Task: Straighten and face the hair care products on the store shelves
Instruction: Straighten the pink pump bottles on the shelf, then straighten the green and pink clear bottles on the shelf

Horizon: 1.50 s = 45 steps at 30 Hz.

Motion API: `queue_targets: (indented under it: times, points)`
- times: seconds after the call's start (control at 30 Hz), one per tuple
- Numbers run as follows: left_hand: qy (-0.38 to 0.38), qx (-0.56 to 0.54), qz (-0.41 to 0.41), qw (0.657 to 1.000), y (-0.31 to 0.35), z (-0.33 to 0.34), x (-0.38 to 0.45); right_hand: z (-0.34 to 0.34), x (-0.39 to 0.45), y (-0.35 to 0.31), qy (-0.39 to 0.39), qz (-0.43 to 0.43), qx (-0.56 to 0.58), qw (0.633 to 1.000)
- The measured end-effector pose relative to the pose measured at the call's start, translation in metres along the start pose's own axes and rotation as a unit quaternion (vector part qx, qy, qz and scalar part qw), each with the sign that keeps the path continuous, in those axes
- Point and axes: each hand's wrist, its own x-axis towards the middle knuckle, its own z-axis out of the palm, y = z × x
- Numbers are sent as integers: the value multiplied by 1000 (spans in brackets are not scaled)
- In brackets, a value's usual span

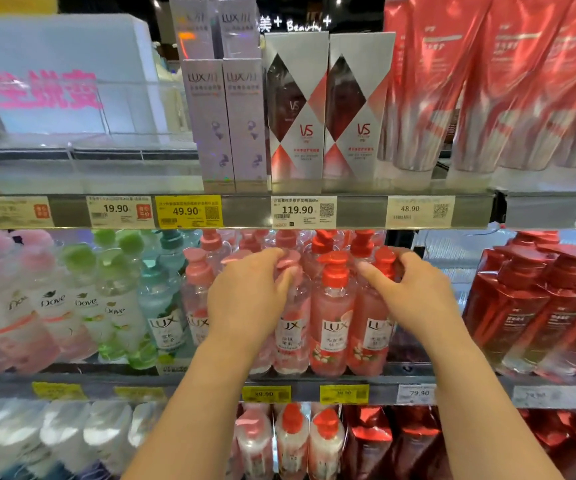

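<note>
On the middle shelf stand rows of LUX pump bottles. My left hand grips the pale pink pump head of a clear pink LUX bottle. My right hand grips the red pump neck of a red-capped LUX bottle at the row's right end, index finger stretched to the left. Between the two stands another red-capped LUX bottle, label facing out. More pump bottles stand in rows behind them.
Dove bottles fill the shelf to the left, dark red bottles to the right, with a gap between these and the LUX row. Above stand LUX boxes, VS boxes and red tubes. Price tags line the shelf edges.
</note>
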Motion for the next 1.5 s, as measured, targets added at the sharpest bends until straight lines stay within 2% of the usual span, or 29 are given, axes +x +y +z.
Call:
queue_targets:
  times: [0.07,0.17,0.3,0.37,0.43,0.53,0.63,0.73,0.9,1.0,1.1,1.23,1.5]
  points:
    - [17,5,-7,1000,3,2,-2,-1,-1,1,34,-20,15,999]
    - [31,5,-8,999,4,4,-4,-3,-1,2,132,-70,-5,989]
    - [59,-38,-11,998,-3,0,-11,-1,-10,-10,256,-206,55,943]
    - [67,-58,-18,996,-14,-6,-13,6,-20,-24,273,-263,80,922]
    - [75,-73,-31,994,-28,-14,-16,16,-30,-40,233,-292,126,919]
    - [99,-98,-51,989,-53,-27,-23,37,-43,-67,103,-286,175,937]
    - [101,-109,-65,987,-82,-42,-27,64,-51,-91,-5,-271,117,955]
    - [100,-114,-85,985,-117,-61,-30,92,-58,-117,-59,-265,63,960]
    - [139,-146,-137,970,-183,-88,-33,132,-75,-156,-73,-237,44,968]
    - [146,-125,-149,970,-218,-96,-31,152,-80,-175,-59,-218,37,974]
    - [122,-101,-127,979,-246,-100,-26,169,-86,-193,-32,-195,22,980]
    - [59,-82,-106,989,-273,-101,-16,186,-100,-216,39,-192,61,979]
    - [-17,-58,-60,996,-291,-101,7,219,-100,-240,-58,-138,16,989]
